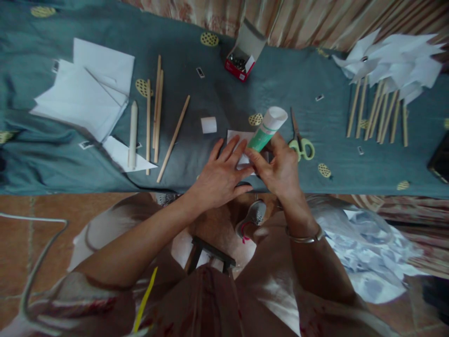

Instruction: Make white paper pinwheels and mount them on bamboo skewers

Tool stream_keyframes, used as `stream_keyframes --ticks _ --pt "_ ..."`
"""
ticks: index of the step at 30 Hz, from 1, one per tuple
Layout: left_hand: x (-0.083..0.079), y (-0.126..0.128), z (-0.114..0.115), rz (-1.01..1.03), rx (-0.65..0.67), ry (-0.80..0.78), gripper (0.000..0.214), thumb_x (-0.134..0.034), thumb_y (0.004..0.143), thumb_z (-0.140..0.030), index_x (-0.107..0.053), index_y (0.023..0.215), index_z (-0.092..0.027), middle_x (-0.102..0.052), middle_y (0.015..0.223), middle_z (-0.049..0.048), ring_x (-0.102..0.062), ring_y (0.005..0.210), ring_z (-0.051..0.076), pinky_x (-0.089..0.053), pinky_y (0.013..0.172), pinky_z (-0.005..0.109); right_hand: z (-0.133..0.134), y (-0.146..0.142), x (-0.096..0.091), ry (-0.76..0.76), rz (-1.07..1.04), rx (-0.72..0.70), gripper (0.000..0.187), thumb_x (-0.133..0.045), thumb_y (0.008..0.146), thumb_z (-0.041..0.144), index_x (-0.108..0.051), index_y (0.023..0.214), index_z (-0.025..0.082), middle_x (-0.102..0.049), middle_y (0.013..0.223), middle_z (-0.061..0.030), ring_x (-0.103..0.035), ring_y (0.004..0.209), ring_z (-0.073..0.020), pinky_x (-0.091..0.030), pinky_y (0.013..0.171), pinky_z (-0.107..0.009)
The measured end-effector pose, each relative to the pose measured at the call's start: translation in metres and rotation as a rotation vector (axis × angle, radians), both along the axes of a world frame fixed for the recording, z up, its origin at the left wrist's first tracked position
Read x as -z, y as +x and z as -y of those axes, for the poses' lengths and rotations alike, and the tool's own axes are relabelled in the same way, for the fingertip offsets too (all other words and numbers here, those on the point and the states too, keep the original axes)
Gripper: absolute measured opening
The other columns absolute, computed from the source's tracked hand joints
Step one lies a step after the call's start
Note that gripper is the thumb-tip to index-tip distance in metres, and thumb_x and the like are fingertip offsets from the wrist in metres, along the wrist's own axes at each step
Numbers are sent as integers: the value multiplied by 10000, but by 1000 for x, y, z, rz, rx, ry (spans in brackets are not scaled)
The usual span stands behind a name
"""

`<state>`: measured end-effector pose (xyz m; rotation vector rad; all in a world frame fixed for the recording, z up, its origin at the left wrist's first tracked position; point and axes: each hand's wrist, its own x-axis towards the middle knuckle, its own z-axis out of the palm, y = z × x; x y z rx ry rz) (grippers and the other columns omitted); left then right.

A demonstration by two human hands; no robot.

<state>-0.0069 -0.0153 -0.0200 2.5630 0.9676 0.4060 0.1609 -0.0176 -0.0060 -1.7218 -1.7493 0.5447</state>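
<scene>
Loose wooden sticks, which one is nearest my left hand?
The slanted stick, lying alone between your left hand and the other three loose sticks.

One glue stick [264, 135]; four loose dowels [159, 114]; one scissors [299, 137]

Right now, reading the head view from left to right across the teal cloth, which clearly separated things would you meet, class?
White paper sheets → lone slanted wooden stick → small white piece → green-and-white tube → green-handled scissors → white pinwheels on sticks.
</scene>
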Motion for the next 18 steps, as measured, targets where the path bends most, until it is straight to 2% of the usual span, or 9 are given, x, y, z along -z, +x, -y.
stream_keyframes --ticks 5,11,16,18 --pt "1 -1 0 3 6 17 456 -652 841 -432 -621 1240 -213 -377 1523 176 -272 1434 399 -195 1139 628 6 4 1 -37 -136 31 229 -663 798 463 -591 871 258 -631 751 9 -567 690 -194 -474 684 -364" --pt "3 -2 0 15 5 26 481 -648 842 -452 -572 1284 -277 -340 1555 129 -245 1451 368 -187 1141 627 9 23 5 62 -757 207 257 -738 743 445 -632 864 244 -681 849 6 -654 818 -167 -516 816 -357" --pt "-3 -10 -7 115 -5 37 395 -531 923 -413 -568 1269 -226 -472 1459 140 -356 1405 309 -275 1136 561 7 33 2 -27 -978 300 260 -731 734 470 -656 842 245 -696 891 -1 -677 893 -177 -545 811 -346" --pt "-7 -17 -16 177 -66 68 372 -495 944 -352 -551 1283 -210 -528 1403 133 -414 1364 282 -318 1125 523 8 33 0 -56 -1057 317 269 -735 725 481 -666 846 252 -702 903 3 -678 909 -171 -556 800 -327"
